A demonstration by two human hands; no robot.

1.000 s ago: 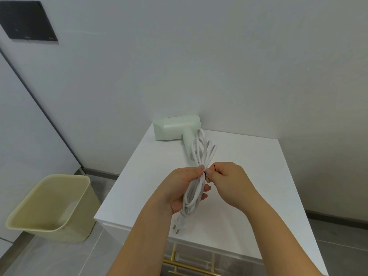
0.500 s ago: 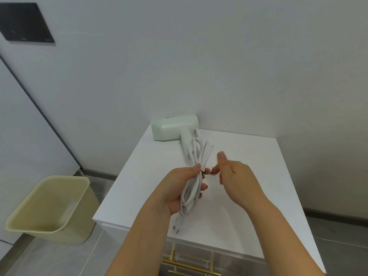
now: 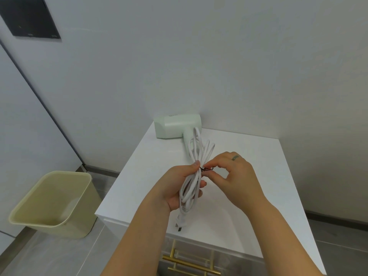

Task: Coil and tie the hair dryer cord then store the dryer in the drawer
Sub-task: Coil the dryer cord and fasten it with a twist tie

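Head view, one entry per item.

1. Left hand (image 3: 177,186): mine, raised above the cabinet (image 3: 258,166). The fingers are curled round the middle of the cord (image 3: 191,188) and the thumb presses the bundle near its waist.
2. Cord: white, coiled in long loops and standing upright in my left fist. The upper loops rise above my thumb and the lower loops hang below my palm.
3. Plug (image 3: 180,226): hangs at the bottom of the bundle, close over the cabinet's front edge.
4. Tie (image 3: 206,169): thin, black, wrapped round the waist of the bundle. Its ends stick out to the right.
5. Right hand (image 3: 233,176): mine, just beside the bundle. Thumb and forefinger pinch the tie's ends, and the other fingers are loosely bent. A ring (image 3: 235,157) is on one finger.
6. Dryer (image 3: 177,125): pale green, lying at the back left corner of the cabinet against the wall, handle pointing toward me. It is well beyond my fingers and neither hand touches it.
7. Drawer handles (image 3: 191,263): gold bars below the cabinet's front edge.
8. Bin (image 3: 51,196): cream, on the floor to the left.
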